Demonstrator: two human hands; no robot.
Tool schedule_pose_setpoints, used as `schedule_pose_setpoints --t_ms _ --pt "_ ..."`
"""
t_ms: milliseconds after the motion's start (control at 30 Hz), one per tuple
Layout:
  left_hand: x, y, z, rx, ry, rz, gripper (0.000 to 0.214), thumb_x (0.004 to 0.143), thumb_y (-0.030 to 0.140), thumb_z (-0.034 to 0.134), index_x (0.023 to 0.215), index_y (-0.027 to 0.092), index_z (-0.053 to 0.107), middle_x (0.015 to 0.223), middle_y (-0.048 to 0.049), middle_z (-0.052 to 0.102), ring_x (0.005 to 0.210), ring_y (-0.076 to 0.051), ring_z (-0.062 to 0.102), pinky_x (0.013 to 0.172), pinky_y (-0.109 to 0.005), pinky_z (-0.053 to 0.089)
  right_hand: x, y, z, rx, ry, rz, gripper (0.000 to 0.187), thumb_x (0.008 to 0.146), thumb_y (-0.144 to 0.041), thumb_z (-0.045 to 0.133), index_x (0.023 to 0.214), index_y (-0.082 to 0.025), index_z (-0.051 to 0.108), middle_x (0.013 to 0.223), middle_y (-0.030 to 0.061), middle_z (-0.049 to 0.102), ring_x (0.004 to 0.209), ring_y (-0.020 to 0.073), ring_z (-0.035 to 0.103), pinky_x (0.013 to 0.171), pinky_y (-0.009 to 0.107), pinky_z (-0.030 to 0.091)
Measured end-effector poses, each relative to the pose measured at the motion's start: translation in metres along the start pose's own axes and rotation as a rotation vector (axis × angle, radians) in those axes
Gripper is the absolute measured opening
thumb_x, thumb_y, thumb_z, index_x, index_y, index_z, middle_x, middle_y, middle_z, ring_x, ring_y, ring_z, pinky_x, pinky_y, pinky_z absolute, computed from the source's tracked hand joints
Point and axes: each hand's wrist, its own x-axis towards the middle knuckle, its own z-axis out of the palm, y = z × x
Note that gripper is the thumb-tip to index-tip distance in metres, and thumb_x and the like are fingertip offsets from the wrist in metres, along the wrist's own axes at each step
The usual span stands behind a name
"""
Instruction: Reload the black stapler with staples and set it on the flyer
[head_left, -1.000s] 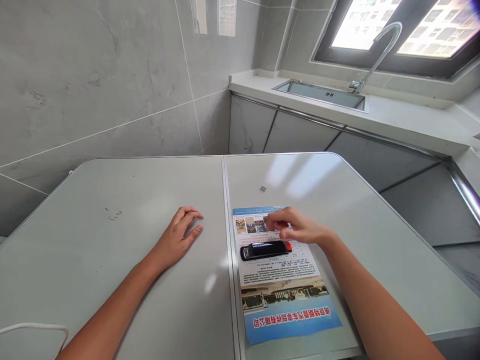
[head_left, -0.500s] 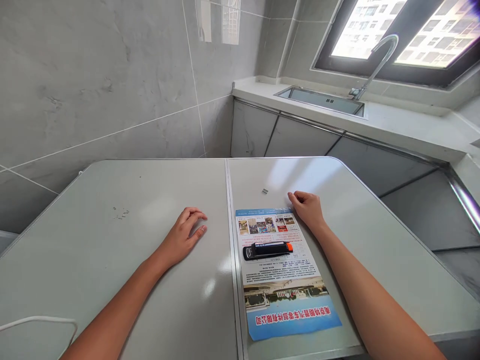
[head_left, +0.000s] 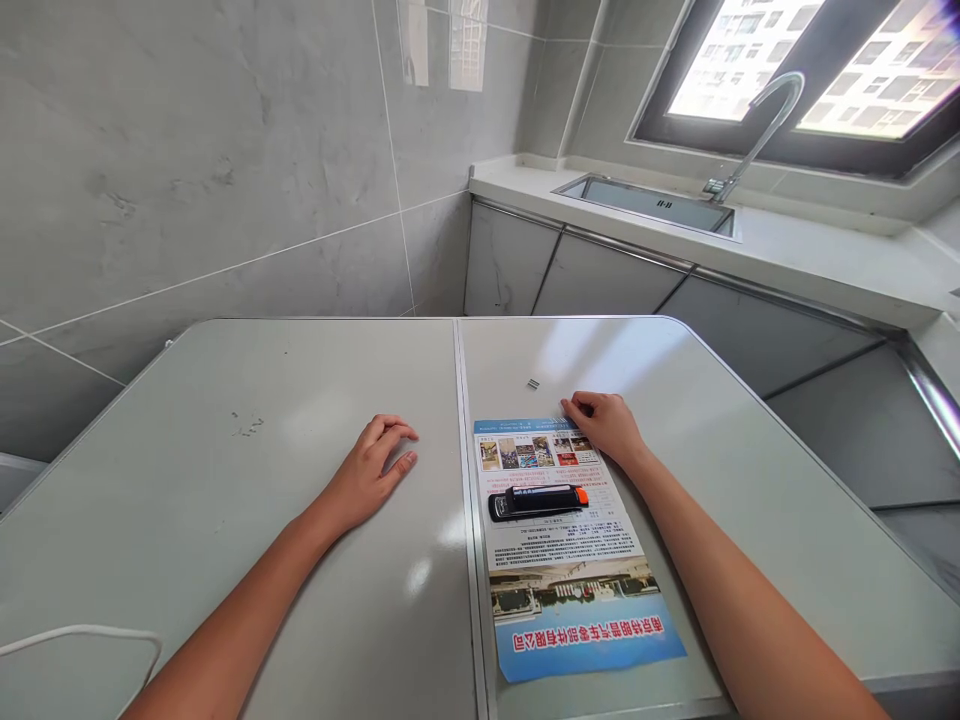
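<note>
My left hand (head_left: 379, 465) rests on the left half of the table, fingers slightly spread and loosely bent, holding nothing. At the top right corner of a printed flyer (head_left: 570, 600), my right hand (head_left: 604, 425) is closed, with thumb and fingers together. Whether anything small sits in those fingers cannot be seen. A black stapler (head_left: 538, 502) with an orange end lies sideways on the flyer, touched by neither hand. Just beyond the flyer's top edge, left of my right fingertips, is a small piece of silvery staples (head_left: 532, 384).
Dark little bits (head_left: 247, 425) are scattered on the table's left half. A metal seam (head_left: 466, 460) divides the tabletop. A white cable (head_left: 82, 630) curves in at the lower left. Behind stand a counter with a sink (head_left: 652, 205) and a tap (head_left: 780, 110), under a window.
My right hand has shifted a little left and toward me, over the flyer's top corner. My left hand stays put, and the stapler and staples lie as before. The view has moved slightly.
</note>
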Motion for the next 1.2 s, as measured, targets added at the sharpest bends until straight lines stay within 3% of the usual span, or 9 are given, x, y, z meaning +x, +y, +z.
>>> schedule_pose_setpoints --t_ms 100,200,267,367,533,700,933,1100,1200 --pt "0.000 0.000 0.000 -0.006 0.002 -0.002 0.026 0.104 0.040 0.047 0.122 0.027 0.061 0.131 -0.0069 0.050 0.115 -0.023 0.056 0.094 -0.037 0.053 -0.004 -0.014 -0.007 0.047 0.025 -0.103 0.041 0.097 -0.045 0.055 0.064 -0.021 0.056 0.057 -0.0020 0.054 0.055 0.0136 0.042 0.059 0.029 0.035" --pt "-0.001 0.002 -0.001 -0.012 -0.002 -0.010 0.026 0.104 0.040 0.047 0.122 0.028 0.061 0.132 -0.0069 0.050 0.113 -0.023 0.057 0.093 -0.037 0.054 -0.011 -0.038 -0.010 0.140 -0.101 -0.352 0.025 0.101 -0.038 0.053 0.093 -0.023 0.071 0.093 0.0060 0.072 0.087 0.0209 0.063 0.080 0.033 0.048" --pt "-0.001 0.003 -0.001 -0.016 0.000 -0.008 0.026 0.104 0.040 0.047 0.122 0.028 0.062 0.132 -0.0070 0.050 0.113 -0.023 0.057 0.093 -0.037 0.054 -0.017 -0.054 -0.005 0.188 -0.216 -0.505 0.025 0.102 -0.034 0.053 0.116 -0.026 0.071 0.121 0.0091 0.070 0.113 0.0256 0.062 0.097 0.041 0.049" --pt "-0.001 0.005 -0.001 -0.010 0.005 -0.003 0.026 0.104 0.040 0.047 0.121 0.027 0.062 0.131 -0.0071 0.050 0.115 -0.024 0.057 0.094 -0.038 0.053 -0.023 -0.069 0.007 0.171 -0.305 -0.620 0.031 0.102 -0.032 0.056 0.130 -0.028 0.067 0.140 0.0100 0.062 0.125 0.0289 0.056 0.106 0.050 0.046" --pt "-0.001 0.005 -0.001 -0.002 0.005 -0.001 0.025 0.104 0.040 0.047 0.120 0.028 0.062 0.131 -0.0064 0.051 0.119 -0.024 0.055 0.097 -0.037 0.052 -0.023 -0.070 0.016 0.291 -0.351 -0.651 0.023 0.102 -0.027 0.056 0.116 -0.026 0.074 0.129 0.0092 0.066 0.118 0.0264 0.060 0.106 0.050 0.046" --pt "-0.002 0.004 0.000 0.002 -0.001 -0.004 0.025 0.104 0.040 0.046 0.121 0.028 0.062 0.133 -0.0064 0.050 0.122 -0.024 0.053 0.096 -0.037 0.052 -0.021 -0.066 0.008 0.577 -0.366 -0.515 0.024 0.102 -0.027 0.056 0.116 -0.025 0.075 0.119 0.0086 0.068 0.105 0.0211 0.066 0.094 0.041 0.055" --pt "-0.001 0.002 0.000 -0.001 0.003 0.015 0.026 0.104 0.039 0.047 0.121 0.028 0.062 0.132 -0.0072 0.050 0.120 -0.024 0.054 0.095 -0.038 0.052 -0.022 -0.063 0.009 0.823 -0.342 -0.453 0.015 0.098 -0.031 0.065 0.101 -0.023 0.078 0.105 0.0081 0.069 0.094 0.0203 0.067 0.084 0.039 0.057" --pt "-0.001 0.001 0.001 0.017 0.015 0.029 0.025 0.103 0.037 0.049 0.121 0.027 0.063 0.132 -0.0074 0.051 0.123 -0.025 0.052 0.099 -0.040 0.051 -0.022 -0.077 0.012 0.671 -0.448 -0.579 0.024 0.101 -0.026 0.059 0.121 -0.025 0.072 0.122 0.0092 0.066 0.111 0.0220 0.065 0.099 0.043 0.055" --pt "-0.001 0.000 0.002 0.027 0.015 0.038 0.025 0.103 0.037 0.048 0.121 0.027 0.062 0.132 -0.0075 0.050 0.124 -0.025 0.051 0.100 -0.040 0.050 -0.024 -0.087 0.014 0.440 -0.493 -0.699 0.035 0.102 -0.020 0.053 0.134 -0.025 0.065 0.134 0.0097 0.063 0.127 0.0245 0.058 0.120 0.056 0.037"
